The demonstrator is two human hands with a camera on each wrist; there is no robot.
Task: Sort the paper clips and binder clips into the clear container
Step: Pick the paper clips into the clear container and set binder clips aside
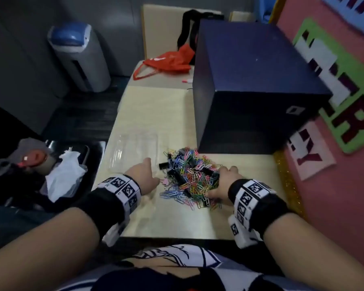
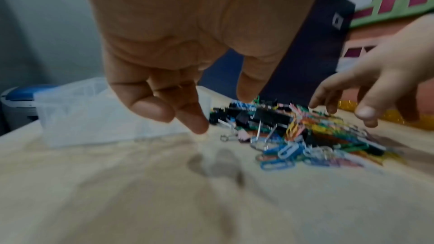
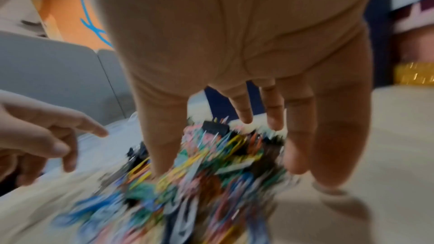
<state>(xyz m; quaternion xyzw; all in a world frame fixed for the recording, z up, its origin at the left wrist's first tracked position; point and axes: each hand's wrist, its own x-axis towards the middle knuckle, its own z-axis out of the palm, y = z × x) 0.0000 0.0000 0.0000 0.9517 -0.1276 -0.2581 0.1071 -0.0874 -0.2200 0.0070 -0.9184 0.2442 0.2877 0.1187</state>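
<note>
A heap of coloured paper clips [image 1: 190, 181] mixed with black binder clips [image 1: 178, 175] lies on the pale table [image 1: 156, 114]. The clear container [image 1: 135, 152] stands just left of and behind the heap, seen also in the left wrist view as a clear container [image 2: 89, 112]. My left hand [image 1: 145, 175] hovers at the heap's left edge, fingers loosely bent, holding nothing [image 2: 187, 116]. My right hand [image 1: 221, 185] reaches over the heap's right side with fingers spread; its thumb [image 3: 162, 146] dips into the clips [image 3: 211, 164]. The right wrist view is blurred.
A large dark blue box [image 1: 252, 85] stands right behind the heap. A red bag [image 1: 170, 59] lies at the table's far end. A pink wall display [image 1: 334, 101] borders the right side, with a gold glitter strip [image 1: 288, 179]. Clutter [image 1: 61, 175] sits left of the table.
</note>
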